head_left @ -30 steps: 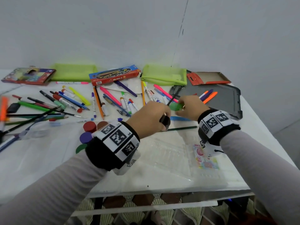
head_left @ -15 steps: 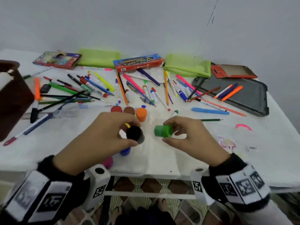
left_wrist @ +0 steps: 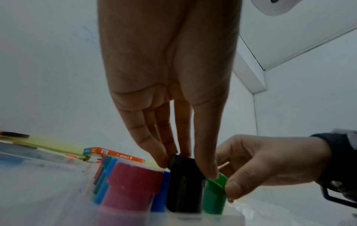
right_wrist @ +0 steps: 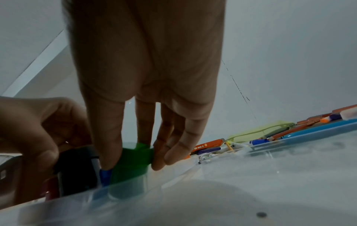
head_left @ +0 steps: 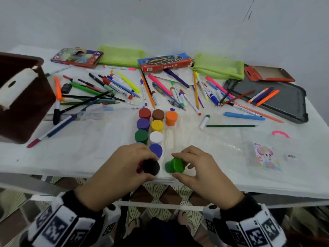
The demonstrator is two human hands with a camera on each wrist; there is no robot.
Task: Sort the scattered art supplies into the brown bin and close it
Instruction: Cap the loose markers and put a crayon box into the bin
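Near the table's front edge my left hand (head_left: 140,164) grips a black-capped paint pot (head_left: 151,167) from above, its fingertips (left_wrist: 206,172) curled round the cap (left_wrist: 183,169). Beside it my right hand (head_left: 185,163) pinches a bright green paint pot (head_left: 175,165) between thumb and fingers (right_wrist: 108,156). Both pots stand in a clear plastic tray (right_wrist: 173,191), at the near end of two rows of several coloured paint pots (head_left: 155,124). A maroon pot (left_wrist: 133,185) sits just left of the black one. The brown bin (head_left: 25,111) stands open at the far left.
Many pens, markers and pencils (head_left: 110,88) lie scattered across the middle. Two green mesh pouches (head_left: 219,67), two pencil boxes (head_left: 165,62) and an open cardboard box (head_left: 267,73) line the back. A dark lid (head_left: 277,100) lies right, a sticker packet (head_left: 265,155) front right.
Both hands came back from the far middle of the table to the front edge, carrying the black and green pots, and lowered them into the tray. The view tilted down.
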